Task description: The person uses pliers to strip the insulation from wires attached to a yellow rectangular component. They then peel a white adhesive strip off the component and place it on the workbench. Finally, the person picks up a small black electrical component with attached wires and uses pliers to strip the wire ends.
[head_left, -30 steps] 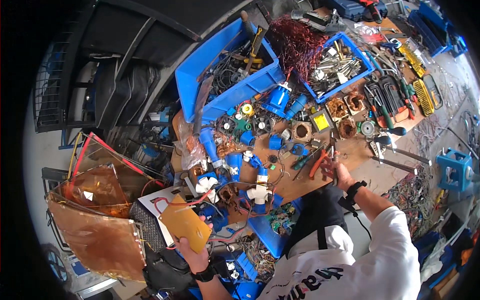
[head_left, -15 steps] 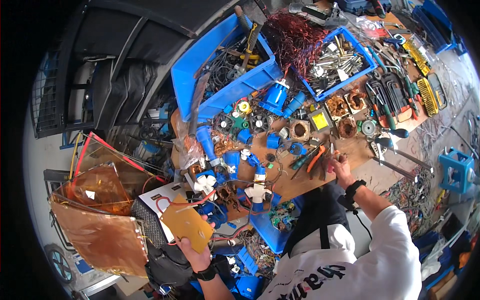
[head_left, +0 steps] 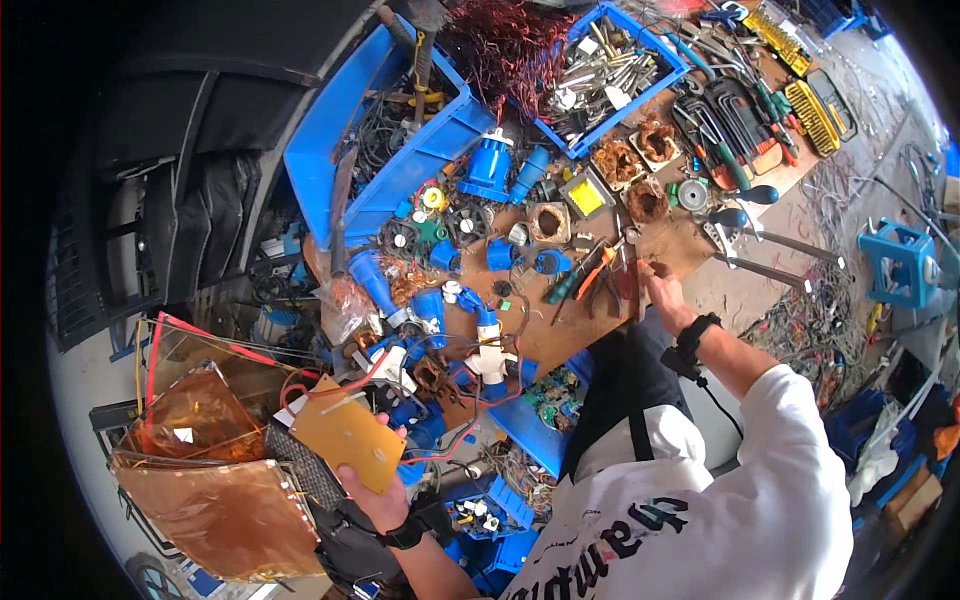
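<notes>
My left hand (head_left: 378, 500) grips the lower right part of a flat yellow-brown board (head_left: 343, 430) with small holes near its corners. The board is tilted, left of the workbench's front edge, with red wires beside it. My right hand (head_left: 664, 296) is at the front edge of the wooden bench (head_left: 690, 250), its fingers pressed together and pointing down among hand tools. What they hold, if anything, is hidden. Just left of those fingers lie orange-handled pliers (head_left: 597, 270) and a green-handled tool (head_left: 562, 288).
A blue crate (head_left: 400, 185) of cables and a blue tray (head_left: 600, 80) of metal parts stand at the back. Blue plug connectors (head_left: 487, 172) and a white cross-shaped fitting (head_left: 492, 362) crowd the bench. Two long files (head_left: 775, 272) jut past its right side. A blue stool (head_left: 895, 265) stands right.
The whole view has shifted, so the bench appears higher and further left. My left hand still holds the board, and my right hand stays by the tools at the bench edge.
</notes>
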{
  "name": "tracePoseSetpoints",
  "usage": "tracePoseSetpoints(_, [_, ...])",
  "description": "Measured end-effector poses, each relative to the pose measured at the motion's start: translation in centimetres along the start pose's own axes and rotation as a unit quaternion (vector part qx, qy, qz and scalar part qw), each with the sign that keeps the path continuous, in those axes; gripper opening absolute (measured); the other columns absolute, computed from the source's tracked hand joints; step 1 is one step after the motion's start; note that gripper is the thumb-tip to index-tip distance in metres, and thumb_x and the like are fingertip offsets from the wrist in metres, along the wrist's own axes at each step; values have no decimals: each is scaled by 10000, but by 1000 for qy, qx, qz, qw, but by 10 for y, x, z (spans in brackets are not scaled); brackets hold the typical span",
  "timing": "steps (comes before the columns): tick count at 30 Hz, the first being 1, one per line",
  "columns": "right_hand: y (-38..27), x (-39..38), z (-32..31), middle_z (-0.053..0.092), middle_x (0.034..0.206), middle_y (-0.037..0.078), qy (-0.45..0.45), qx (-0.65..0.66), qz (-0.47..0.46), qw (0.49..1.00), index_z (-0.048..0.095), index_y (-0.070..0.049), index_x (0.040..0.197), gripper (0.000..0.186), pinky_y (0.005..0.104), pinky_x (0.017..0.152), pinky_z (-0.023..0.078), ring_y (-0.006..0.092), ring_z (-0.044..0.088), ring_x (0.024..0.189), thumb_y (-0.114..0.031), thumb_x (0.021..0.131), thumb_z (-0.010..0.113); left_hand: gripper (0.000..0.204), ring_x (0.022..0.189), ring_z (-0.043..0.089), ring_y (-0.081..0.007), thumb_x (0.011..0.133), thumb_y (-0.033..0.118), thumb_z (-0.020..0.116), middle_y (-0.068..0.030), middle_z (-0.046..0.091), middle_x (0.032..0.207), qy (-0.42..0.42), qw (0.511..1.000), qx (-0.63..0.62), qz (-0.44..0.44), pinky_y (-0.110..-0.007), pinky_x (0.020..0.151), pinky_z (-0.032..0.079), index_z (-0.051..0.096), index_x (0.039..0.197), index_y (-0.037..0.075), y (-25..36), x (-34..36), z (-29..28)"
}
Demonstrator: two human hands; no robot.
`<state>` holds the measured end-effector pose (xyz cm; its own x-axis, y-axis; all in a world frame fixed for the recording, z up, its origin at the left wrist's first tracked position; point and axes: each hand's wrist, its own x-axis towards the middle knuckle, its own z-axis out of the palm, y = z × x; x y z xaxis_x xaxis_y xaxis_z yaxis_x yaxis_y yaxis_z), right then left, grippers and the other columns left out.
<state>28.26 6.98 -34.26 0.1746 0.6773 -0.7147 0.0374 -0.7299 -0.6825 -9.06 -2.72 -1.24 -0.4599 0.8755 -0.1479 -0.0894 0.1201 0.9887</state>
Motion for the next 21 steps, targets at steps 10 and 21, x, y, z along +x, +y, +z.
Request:
tracePoseSetpoints(10, [-146, -148, 18, 633, 859, 23, -270, 238, -138, 923, 590, -40, 987, 122, 237, 705, 480, 118, 598, 798, -19, 889, 521, 659, 1028, 635, -394, 849, 407, 676, -172, 568, 1219, -57, 991, -116, -34, -551, 786, 574, 382, 1360, 115, 14, 8, 33])
tracePoseSetpoints(21, [-280, -304, 71, 595, 986, 38, -265, 77, -484, 830, 570, -27, 1119, 213, 273, 769, 521, 101, 604, 895, -92, 928, 637, 571, 1043, 640, -359, 859, 373, 699, -195, 558, 1223, -211, 949, -235, 16, -497, 809, 590, 389, 1239, 81, 69, 3, 75])
